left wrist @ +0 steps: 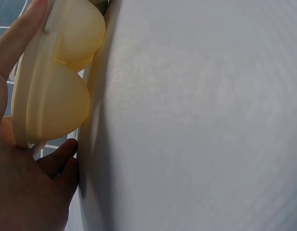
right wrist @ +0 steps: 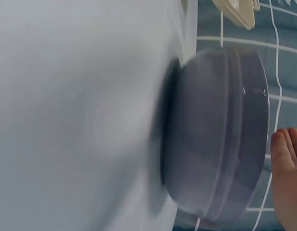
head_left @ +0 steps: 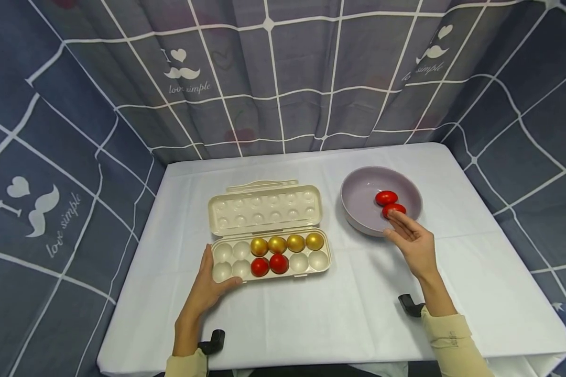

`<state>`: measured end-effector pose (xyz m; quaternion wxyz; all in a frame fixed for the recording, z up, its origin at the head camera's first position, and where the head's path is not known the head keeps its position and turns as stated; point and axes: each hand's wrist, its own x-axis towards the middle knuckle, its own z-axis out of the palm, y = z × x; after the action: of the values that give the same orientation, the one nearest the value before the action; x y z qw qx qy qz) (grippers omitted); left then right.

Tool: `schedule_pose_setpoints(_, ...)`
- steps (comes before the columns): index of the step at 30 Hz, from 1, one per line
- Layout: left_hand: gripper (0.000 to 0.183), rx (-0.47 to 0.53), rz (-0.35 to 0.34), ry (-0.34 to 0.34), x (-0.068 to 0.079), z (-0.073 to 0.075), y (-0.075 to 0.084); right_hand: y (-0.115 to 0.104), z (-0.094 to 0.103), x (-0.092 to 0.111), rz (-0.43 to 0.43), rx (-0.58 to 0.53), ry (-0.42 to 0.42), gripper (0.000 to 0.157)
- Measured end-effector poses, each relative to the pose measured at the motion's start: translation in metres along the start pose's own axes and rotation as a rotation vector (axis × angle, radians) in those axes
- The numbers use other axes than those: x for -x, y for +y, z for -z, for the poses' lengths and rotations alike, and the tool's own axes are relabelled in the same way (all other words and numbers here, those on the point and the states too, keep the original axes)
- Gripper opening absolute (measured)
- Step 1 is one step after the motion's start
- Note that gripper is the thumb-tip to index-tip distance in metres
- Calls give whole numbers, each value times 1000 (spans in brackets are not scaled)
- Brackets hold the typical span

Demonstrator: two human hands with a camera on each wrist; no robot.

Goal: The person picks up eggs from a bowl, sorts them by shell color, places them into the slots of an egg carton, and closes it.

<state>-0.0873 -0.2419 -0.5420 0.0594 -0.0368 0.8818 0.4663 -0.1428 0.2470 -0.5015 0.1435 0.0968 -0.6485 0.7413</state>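
An open cream plastic egg carton (head_left: 269,233) lies on the table with its lid folded back. My left hand (head_left: 209,283) holds the carton's left end, thumb along the front edge and fingers at the side; the left wrist view shows its rounded cups (left wrist: 64,101) close by. Several gold eggs (head_left: 277,245) fill part of the back row, and two red eggs (head_left: 279,264) sit in front of them. My right hand (head_left: 414,246) hovers at the near rim of a mauve bowl (head_left: 360,209), fingers extended, fingertips overlapping one of two red eggs (head_left: 386,197) inside.
A white cloth (head_left: 311,319) covers the table. Grey-blue checked curtains (head_left: 292,78) enclose its back and sides. The raised carton lid (head_left: 265,209) lies behind the egg cups, left of the bowl. Black wrist camera mounts (head_left: 212,343) show at both wrists.
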Motion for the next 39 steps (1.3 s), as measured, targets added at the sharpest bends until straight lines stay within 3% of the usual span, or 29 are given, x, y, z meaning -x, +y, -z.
schedule_pose_setpoints(6,132,-9,13,1,0,0,1,-7,8,-10,-45,129,71,55)
schedule_pose_setpoints(12,132,-4,23,-4,1,-1,1,-7,10,-26,-190,325,88,61)
schedule_pose_setpoints(17,131,8,13,-1,2,-1,0,-11,11,-47,-315,446,52,64)
schedule_pose_setpoints(22,130,22,-16,5,0,-1,-1,-13,11,-68,-412,478,4,69)
schedule_pose_setpoints(28,130,20,-28,16,-2,-1,-1,-14,12,-77,-486,488,-23,73)
schedule_pose_setpoints(36,129,42,-56,21,-1,-2,0,-8,9,-83,-518,555,-105,75)
schedule_pose_setpoints(39,129,37,-58,21,-1,-1,0,-5,7,-86,-514,582,-146,67)
